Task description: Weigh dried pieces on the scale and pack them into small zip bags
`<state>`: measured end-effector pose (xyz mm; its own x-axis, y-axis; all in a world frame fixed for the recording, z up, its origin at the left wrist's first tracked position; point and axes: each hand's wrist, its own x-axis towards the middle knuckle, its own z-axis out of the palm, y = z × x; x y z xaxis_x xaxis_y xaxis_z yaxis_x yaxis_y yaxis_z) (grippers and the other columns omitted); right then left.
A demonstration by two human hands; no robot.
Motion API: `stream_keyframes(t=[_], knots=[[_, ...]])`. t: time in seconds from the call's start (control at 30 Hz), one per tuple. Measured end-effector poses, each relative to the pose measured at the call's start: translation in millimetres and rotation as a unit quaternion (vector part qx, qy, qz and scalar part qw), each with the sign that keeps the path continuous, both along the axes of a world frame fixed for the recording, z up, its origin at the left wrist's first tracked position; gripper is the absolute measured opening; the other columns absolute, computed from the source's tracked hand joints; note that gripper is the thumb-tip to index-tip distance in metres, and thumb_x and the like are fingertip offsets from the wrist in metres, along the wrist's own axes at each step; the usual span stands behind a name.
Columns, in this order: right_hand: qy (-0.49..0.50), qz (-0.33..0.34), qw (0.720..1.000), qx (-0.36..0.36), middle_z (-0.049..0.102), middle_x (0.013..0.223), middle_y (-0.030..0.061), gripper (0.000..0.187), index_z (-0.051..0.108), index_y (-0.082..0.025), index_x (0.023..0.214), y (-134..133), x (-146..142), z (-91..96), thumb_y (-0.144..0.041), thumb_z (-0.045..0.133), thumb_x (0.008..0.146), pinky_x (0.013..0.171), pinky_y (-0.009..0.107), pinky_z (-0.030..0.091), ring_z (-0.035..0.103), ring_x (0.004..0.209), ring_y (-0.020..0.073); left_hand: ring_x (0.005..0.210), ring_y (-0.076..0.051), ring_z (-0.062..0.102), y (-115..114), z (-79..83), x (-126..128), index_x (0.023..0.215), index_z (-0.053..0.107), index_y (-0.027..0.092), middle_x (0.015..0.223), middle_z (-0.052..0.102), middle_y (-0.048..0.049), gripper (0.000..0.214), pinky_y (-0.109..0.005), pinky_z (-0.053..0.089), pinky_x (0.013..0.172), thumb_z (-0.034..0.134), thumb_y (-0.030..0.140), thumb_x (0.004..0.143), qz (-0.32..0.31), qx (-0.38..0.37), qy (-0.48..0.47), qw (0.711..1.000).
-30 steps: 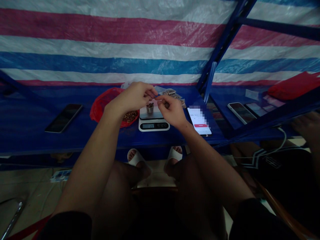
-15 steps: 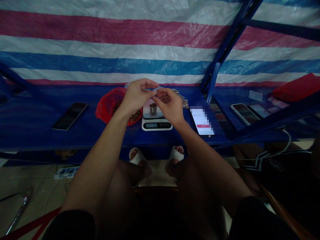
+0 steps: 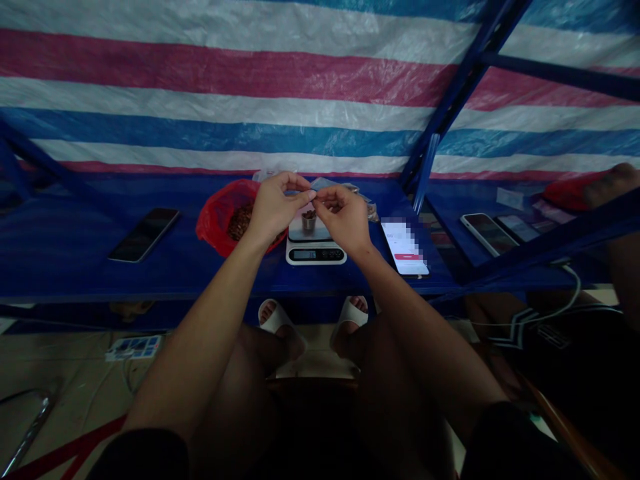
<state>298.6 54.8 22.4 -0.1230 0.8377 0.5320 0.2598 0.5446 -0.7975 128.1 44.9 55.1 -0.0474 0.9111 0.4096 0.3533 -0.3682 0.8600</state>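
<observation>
My left hand (image 3: 283,203) and my right hand (image 3: 345,213) meet fingertip to fingertip above a small digital scale (image 3: 316,254). Both are closed in a pinch, and whatever sits between the fingertips is too small to make out. On the scale's plate, just below the fingers, stands a little metal cup (image 3: 309,223) heaped with brown bits. Left of the scale, partly behind my left wrist, lies an open red plastic bag (image 3: 215,217) holding many brown pieces. Clear plastic bags (image 3: 360,193) with brownish contents lie behind my right hand.
A dark phone (image 3: 144,235) lies at the left of the blue table (image 3: 65,253), and a lit phone (image 3: 405,247) right of the scale. A blue metal post (image 3: 445,100) rises behind it. Another person's hand (image 3: 613,187) is at the far right, near more phones (image 3: 487,233).
My hands stay together over the scale, fingertips still pinched. The view has shifted slightly. At the far right, another person's hand has come in over the red bag.
</observation>
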Motion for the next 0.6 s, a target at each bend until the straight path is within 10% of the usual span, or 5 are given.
stream_keyframes(t=[0.6], knots=[[-0.155,0.02,0.986,0.056,0.084,0.098,0.0062,0.01,0.082,-0.023,0.098,0,13,-0.9,-0.021,0.073,0.098,0.087,0.04,0.058,0.073,0.086,0.0234,0.111,-0.022,0.078,-1,-12.7,-4,0.106,0.074,0.019,0.114,0.082,-0.0076,0.021,-0.041,0.063,0.105,0.067,0.006,0.091,-0.051,0.004,0.042,0.998]])
